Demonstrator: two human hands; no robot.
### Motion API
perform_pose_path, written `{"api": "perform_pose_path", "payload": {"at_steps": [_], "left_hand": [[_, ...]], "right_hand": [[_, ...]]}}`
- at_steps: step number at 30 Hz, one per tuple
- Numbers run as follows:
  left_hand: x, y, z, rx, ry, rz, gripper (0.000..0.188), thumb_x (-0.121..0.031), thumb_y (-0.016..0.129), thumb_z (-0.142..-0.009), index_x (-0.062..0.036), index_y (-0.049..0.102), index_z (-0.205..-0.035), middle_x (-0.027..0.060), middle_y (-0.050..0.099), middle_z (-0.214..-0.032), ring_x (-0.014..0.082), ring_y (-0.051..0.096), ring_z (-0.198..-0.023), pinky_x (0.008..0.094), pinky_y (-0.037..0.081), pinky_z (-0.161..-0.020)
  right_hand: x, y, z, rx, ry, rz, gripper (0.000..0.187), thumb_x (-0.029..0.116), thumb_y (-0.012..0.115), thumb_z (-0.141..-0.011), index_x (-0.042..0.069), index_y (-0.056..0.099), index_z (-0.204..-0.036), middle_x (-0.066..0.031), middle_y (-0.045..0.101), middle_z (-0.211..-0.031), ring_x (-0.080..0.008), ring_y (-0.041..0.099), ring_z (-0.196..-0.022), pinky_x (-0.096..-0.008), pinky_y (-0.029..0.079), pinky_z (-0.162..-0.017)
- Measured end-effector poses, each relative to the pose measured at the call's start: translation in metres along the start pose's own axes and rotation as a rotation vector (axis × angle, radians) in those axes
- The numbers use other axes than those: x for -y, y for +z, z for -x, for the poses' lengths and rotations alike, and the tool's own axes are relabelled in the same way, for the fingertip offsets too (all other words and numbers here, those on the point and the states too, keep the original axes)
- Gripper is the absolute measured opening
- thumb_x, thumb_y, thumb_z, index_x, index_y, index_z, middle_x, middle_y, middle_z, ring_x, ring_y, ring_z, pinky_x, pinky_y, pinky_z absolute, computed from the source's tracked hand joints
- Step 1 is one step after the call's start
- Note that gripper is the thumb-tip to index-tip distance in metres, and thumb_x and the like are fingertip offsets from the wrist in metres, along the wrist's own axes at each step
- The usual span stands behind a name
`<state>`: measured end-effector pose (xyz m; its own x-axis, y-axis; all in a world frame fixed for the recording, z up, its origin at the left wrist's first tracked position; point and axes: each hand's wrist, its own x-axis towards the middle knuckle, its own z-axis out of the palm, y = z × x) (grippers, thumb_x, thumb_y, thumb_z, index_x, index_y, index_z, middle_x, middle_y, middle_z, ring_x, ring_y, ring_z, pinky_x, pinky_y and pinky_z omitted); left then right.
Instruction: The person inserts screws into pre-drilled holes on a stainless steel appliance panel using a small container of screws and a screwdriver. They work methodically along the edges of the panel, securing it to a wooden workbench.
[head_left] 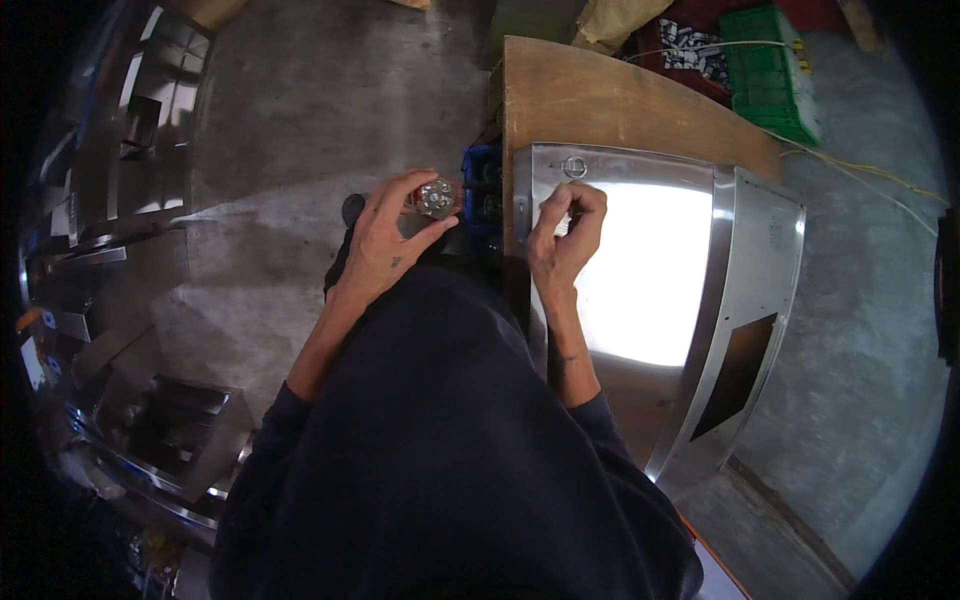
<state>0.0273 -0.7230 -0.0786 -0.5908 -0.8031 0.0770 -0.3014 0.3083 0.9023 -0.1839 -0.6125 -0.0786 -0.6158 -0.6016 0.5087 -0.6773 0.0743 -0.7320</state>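
My left hand (382, 236) is curled around a small round container (436, 198) with a shiny, clear-looking top, and holds it above the floor left of the metal cabinet. What is inside it is too small to make out. My right hand (566, 240) is over the cabinet's bright stainless steel face (640, 270), its fingers pinched together. Something pale shows between those fingers, too small to name. Just beyond that hand, a round metal fitting (573, 167) is set near the far edge of the steel face.
Behind the cabinet lies a wooden board (620, 98). A blue crate (484, 155) stands between the container and the cabinet. Farther back right are a green crate (765, 70) and a pale cord. Steel box-like parts (180, 425) crowd the left side.
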Motion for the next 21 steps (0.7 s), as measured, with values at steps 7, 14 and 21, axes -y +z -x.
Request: {"api": "perform_pose_path", "payload": {"at_steps": [7,14,21], "left_hand": [[0.009,0.0,0.003,-0.013,-0.003,0.046,0.06,-0.016,0.092,-0.09,-0.0087,0.064,-0.142,0.0123,0.066,-0.144,0.0302,0.067,-0.126,0.0415,0.06,-0.099],[0.005,-0.005,0.008,-0.019,-0.034,0.017,0.061,-0.015,0.091,-0.09,-0.009,0.063,-0.144,0.0129,0.065,-0.145,0.0304,0.067,-0.126,0.0421,0.061,-0.097],[0.006,-0.005,0.007,-0.008,-0.047,0.008,0.061,-0.017,0.091,-0.091,-0.0104,0.063,-0.144,0.012,0.065,-0.145,0.0296,0.066,-0.127,0.0423,0.061,-0.098]], "right_hand": [[-0.1,0.007,0.006,0.022,0.249,0.178,0.022,0.018,0.064,-0.112,-0.002,0.059,-0.119,-0.0221,0.066,-0.108,-0.0345,0.068,-0.091,-0.0458,0.056,-0.084],[-0.104,0.011,0.008,0.096,0.236,0.229,0.021,0.018,0.064,-0.112,-0.001,0.058,-0.117,-0.0246,0.067,-0.106,-0.0395,0.07,-0.086,-0.0471,0.057,-0.077],[-0.094,0.012,0.002,0.053,0.158,0.269,0.022,0.02,0.063,-0.113,-0.002,0.059,-0.115,-0.0191,0.065,-0.095,-0.0289,0.066,-0.079,-0.0425,0.055,-0.075]]}}
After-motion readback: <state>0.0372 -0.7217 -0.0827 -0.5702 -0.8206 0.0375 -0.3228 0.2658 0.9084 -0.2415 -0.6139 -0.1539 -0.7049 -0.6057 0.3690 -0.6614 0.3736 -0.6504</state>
